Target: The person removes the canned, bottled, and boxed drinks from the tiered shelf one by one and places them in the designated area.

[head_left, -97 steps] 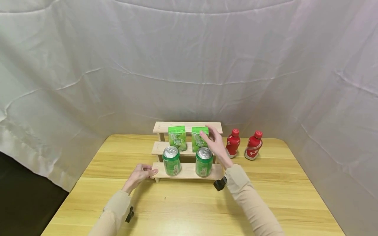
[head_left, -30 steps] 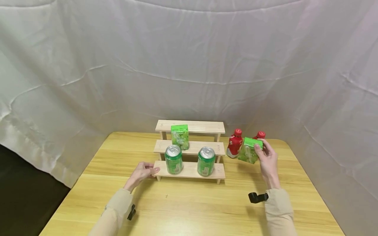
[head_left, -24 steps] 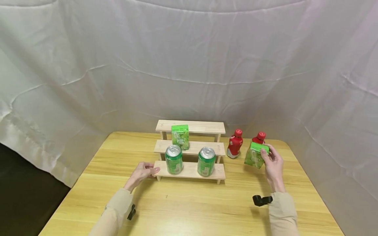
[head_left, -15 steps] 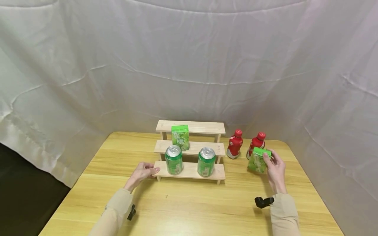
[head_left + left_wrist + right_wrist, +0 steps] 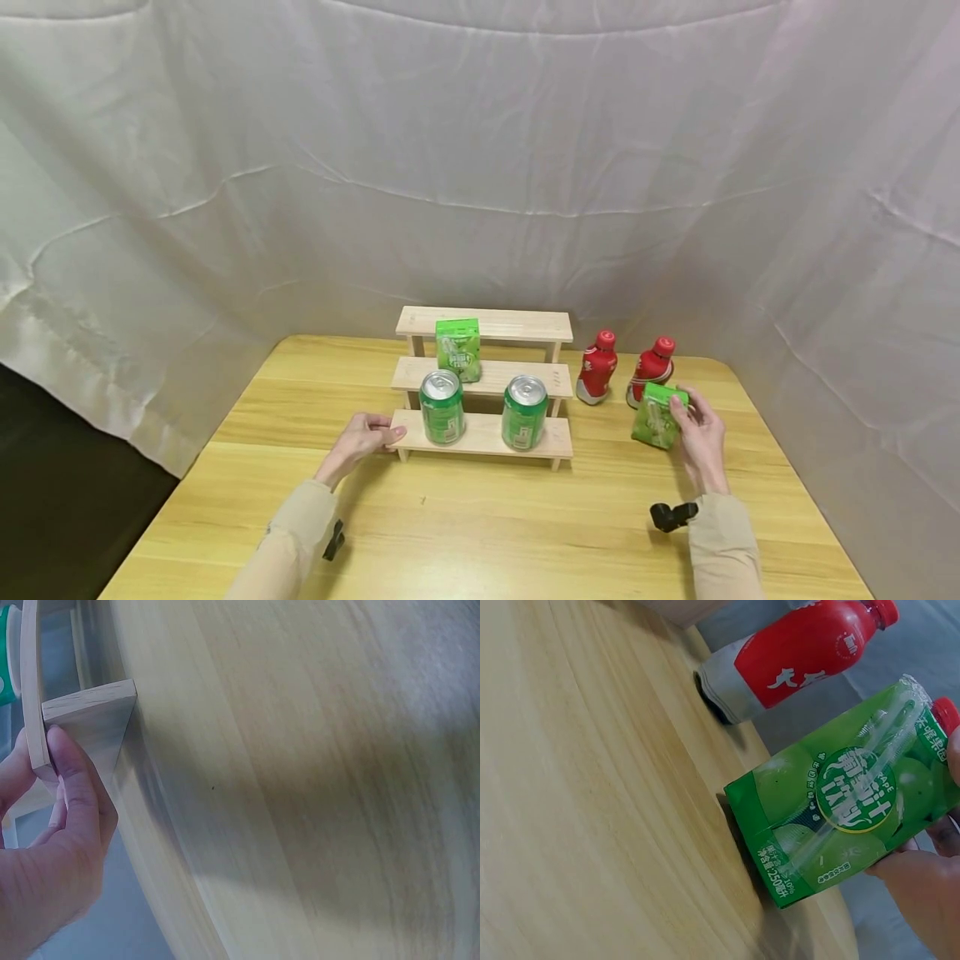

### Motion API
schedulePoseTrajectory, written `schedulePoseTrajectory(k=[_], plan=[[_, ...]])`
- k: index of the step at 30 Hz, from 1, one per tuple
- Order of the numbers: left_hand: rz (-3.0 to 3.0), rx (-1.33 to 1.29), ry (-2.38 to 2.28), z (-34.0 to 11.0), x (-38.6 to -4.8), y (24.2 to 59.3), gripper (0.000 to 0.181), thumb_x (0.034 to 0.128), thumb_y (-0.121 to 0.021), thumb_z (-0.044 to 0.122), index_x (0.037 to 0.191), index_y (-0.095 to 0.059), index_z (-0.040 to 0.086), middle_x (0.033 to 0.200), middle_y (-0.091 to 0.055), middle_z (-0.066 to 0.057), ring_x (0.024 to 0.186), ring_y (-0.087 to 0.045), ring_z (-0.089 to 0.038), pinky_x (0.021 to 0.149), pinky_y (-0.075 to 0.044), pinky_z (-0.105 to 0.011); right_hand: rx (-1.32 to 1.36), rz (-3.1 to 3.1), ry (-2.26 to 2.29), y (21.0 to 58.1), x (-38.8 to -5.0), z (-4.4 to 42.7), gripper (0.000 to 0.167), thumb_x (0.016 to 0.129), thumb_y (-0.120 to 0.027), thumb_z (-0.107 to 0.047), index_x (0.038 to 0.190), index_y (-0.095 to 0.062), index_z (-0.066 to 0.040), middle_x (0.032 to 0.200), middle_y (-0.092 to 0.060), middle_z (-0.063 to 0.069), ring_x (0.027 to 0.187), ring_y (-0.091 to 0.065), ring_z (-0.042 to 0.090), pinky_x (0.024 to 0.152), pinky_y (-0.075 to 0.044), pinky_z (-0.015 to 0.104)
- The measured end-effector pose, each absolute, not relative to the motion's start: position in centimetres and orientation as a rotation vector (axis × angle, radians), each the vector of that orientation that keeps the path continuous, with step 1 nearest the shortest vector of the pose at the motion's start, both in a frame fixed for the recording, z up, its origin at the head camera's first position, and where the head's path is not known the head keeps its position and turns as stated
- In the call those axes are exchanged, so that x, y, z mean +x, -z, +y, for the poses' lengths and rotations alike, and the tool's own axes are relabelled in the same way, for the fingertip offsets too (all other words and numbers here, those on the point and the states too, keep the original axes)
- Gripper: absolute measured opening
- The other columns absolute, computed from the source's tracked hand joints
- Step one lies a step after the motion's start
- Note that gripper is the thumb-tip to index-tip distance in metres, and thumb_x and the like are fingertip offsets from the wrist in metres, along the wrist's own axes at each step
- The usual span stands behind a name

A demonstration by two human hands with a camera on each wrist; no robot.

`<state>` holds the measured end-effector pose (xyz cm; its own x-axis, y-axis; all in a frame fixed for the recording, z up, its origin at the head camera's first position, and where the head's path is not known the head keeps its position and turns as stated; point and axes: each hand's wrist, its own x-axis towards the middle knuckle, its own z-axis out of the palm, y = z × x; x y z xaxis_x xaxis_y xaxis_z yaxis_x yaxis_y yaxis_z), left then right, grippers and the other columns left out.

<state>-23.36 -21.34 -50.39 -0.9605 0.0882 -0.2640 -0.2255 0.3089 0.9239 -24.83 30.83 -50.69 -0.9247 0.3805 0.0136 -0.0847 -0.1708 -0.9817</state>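
Note:
At the right, my right hand (image 5: 702, 433) grips a green juice box (image 5: 657, 419) by its upper part, just in front of a red bottle (image 5: 651, 369). The right wrist view shows the box (image 5: 840, 791) upright, its base at the table surface; whether it bears on the wood I cannot tell. My left hand (image 5: 362, 442) pinches the left end of the lowest board of a three-step wooden rack (image 5: 483, 432). In the left wrist view, thumb and fingers of the hand (image 5: 64, 825) lie on both faces of the board (image 5: 34, 697).
Two green cans, left (image 5: 442, 408) and right (image 5: 523, 412), stand on the lowest step. Another juice box (image 5: 458, 350) stands on the middle step at left. A second red bottle (image 5: 597, 368) is right of the rack. Grey cloth (image 5: 480, 167) hangs behind the table (image 5: 480, 525).
My right hand has taken the right juice box off the middle step, carried it right and lowered it before the far right bottle. My left hand has kept its hold on the rack.

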Motion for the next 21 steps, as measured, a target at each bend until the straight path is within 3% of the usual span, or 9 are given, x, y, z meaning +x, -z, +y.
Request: schedulePoseTrajectory(k=[5,14,17,21], plan=[[2.322,-0.104,-1.689,-21.4,-23.3,50.2,0.039,0.0934,-0.068,0.011,0.117,-0.058,-0.018,0.093,-0.07,-0.013,0.079,-0.064,-0.014,0.083,-0.062,-0.04,-0.342,-1.832,-2.162,50.9,-24.7,31.1,0.03,0.098,-0.063,-0.016,0.128,-0.061,-0.013,0.108,-0.064,-0.018,0.093,-0.061,-0.005,0.078,-0.053,0.009],[2.329,-0.083,-1.681,-21.6,-23.4,50.4,0.038,0.0945,-0.067,0.012,0.116,-0.058,-0.018,0.092,-0.07,-0.013,0.079,-0.064,-0.015,0.083,-0.061,-0.041,-0.353,-1.946,-2.11,50.6,-24.2,31.4,0.034,0.099,-0.062,-0.023,0.133,-0.058,-0.022,0.116,-0.057,-0.02,0.096,-0.058,-0.008,0.081,-0.051,0.006],[2.325,-0.08,-1.684,-21.6,-23.5,50.5,0.038,0.0948,-0.067,0.011,0.116,-0.058,-0.018,0.093,-0.07,-0.014,0.079,-0.064,-0.014,0.083,-0.061,-0.041,-0.38,-2.02,-2.039,50.4,-24.2,31.4,0.045,0.1,-0.062,-0.025,0.143,-0.052,-0.018,0.121,-0.053,-0.021,0.111,-0.053,-0.007,0.093,-0.047,0.005],[2.33,-0.076,-1.677,-21.6,-23.5,50.5,0.039,0.095,-0.067,0.012,0.118,-0.057,-0.018,0.095,-0.07,-0.015,0.081,-0.065,-0.015,0.085,-0.061,-0.043,-0.387,-2.096,-1.873,49.7,-24.5,31.2,0.056,0.099,-0.064,-0.026,0.15,-0.045,-0.013,0.127,-0.051,-0.022,0.137,-0.042,0.008,0.121,-0.031,0.018]])
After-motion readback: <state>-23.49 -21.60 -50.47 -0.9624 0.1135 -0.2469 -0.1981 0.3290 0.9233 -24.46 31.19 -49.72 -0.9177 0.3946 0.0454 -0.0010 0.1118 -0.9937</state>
